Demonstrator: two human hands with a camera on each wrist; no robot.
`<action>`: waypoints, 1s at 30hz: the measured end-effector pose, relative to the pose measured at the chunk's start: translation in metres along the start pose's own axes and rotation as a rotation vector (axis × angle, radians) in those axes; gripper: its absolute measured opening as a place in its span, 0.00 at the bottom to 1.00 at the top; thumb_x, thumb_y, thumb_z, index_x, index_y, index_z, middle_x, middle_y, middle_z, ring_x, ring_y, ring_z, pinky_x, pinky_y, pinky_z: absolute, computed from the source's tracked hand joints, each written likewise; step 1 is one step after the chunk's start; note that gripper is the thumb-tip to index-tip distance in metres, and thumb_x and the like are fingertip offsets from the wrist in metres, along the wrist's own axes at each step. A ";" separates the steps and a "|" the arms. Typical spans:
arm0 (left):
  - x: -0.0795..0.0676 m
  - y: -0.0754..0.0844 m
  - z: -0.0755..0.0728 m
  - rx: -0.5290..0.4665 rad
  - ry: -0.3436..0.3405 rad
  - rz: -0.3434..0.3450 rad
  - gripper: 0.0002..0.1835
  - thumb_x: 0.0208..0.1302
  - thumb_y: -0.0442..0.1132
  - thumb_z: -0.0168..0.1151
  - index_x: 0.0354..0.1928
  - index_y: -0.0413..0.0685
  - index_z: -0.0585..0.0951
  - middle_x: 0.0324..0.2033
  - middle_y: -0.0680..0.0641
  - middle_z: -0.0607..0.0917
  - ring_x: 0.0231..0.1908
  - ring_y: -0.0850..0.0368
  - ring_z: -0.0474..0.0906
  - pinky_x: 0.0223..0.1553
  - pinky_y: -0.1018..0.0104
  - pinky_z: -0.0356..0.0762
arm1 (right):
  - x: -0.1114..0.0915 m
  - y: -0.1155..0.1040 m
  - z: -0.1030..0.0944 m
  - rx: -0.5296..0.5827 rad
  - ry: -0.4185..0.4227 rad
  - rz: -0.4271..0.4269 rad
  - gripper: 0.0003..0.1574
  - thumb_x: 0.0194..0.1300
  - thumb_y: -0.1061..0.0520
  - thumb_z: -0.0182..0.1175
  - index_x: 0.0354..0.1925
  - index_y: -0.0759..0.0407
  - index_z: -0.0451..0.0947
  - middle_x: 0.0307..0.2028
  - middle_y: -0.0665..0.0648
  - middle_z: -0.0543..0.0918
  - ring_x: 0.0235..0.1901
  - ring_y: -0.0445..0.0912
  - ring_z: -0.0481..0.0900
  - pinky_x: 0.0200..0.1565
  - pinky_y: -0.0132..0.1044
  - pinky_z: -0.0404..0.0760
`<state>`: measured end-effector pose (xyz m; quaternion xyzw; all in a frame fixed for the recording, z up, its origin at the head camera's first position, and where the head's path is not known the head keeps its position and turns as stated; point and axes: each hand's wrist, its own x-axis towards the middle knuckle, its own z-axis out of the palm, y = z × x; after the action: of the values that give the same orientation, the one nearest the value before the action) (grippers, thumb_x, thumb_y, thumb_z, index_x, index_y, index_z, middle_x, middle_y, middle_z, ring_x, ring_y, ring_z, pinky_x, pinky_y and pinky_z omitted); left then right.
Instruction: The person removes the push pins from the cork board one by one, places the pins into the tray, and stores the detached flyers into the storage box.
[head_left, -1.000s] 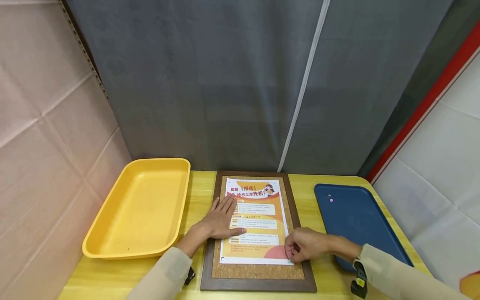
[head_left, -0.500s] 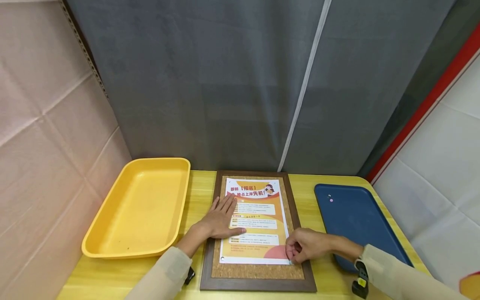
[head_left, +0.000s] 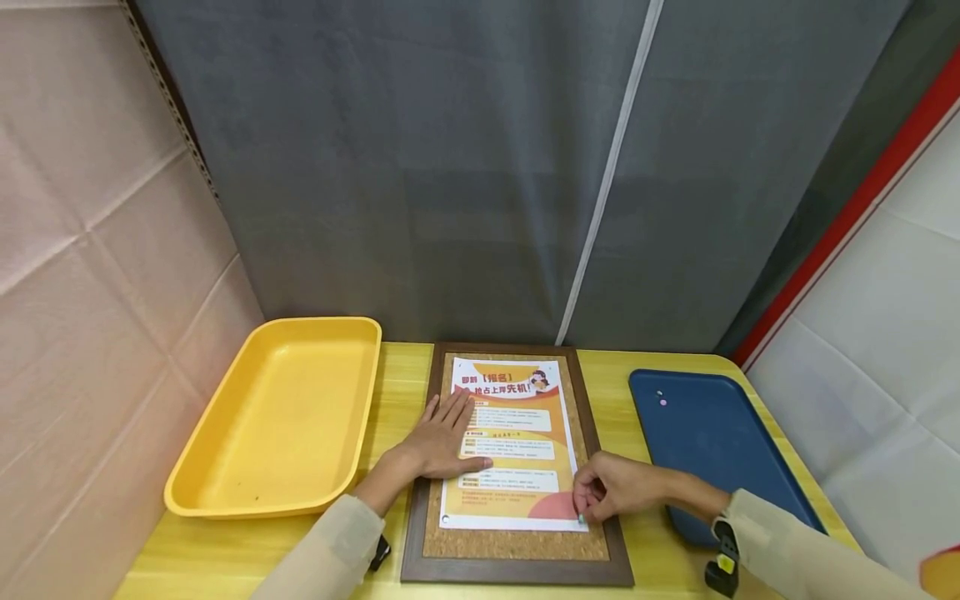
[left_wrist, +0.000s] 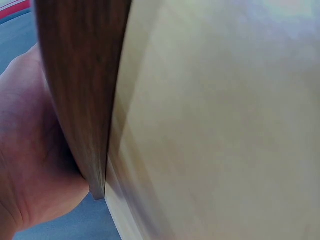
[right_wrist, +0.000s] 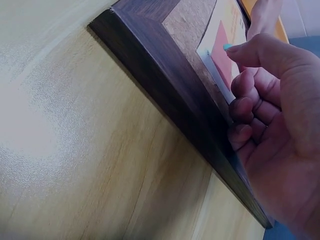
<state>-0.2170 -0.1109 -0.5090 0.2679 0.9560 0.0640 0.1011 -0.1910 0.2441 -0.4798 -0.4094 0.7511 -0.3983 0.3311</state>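
A printed poster [head_left: 510, 475] lies on a cork board [head_left: 517, 546] with a dark brown frame [head_left: 517, 571]. My left hand [head_left: 435, 442] rests flat on the poster's left side, fingers spread. At the poster's lower right corner, my right hand [head_left: 611, 486] pinches a small teal thumbtack [head_left: 581, 518]. The right wrist view shows the teal thumbtack [right_wrist: 227, 46] at the thumb tip, with the other fingers curled. A small tack [head_left: 445, 518] sits in the lower left corner. In the left wrist view, the heel of the left hand [left_wrist: 40, 150] is beside the frame [left_wrist: 85, 90].
Left of the board stands a yellow tray [head_left: 292, 417] with a tiny dark speck in it. A blue tray [head_left: 720, 450] on the right holds a few small tacks [head_left: 662, 402] near its far left corner. A grey partition [head_left: 450, 208] rises behind the wooden table [head_left: 401, 367].
My right hand has shifted very slightly at the corner, and the teal thumbtack shows more clearly at its fingertips. My left hand has stayed in place on the poster.
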 end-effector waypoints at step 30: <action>-0.002 0.001 -0.001 -0.008 0.001 0.001 0.62 0.70 0.80 0.44 0.85 0.39 0.43 0.85 0.39 0.41 0.85 0.43 0.37 0.82 0.40 0.35 | -0.013 0.010 -0.033 -0.080 0.150 -0.068 0.11 0.63 0.71 0.67 0.35 0.56 0.87 0.27 0.47 0.83 0.27 0.30 0.73 0.28 0.24 0.73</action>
<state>-0.2149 -0.1107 -0.5078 0.2679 0.9557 0.0679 0.1015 -0.2161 0.2698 -0.4703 -0.4164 0.7747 -0.4085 0.2439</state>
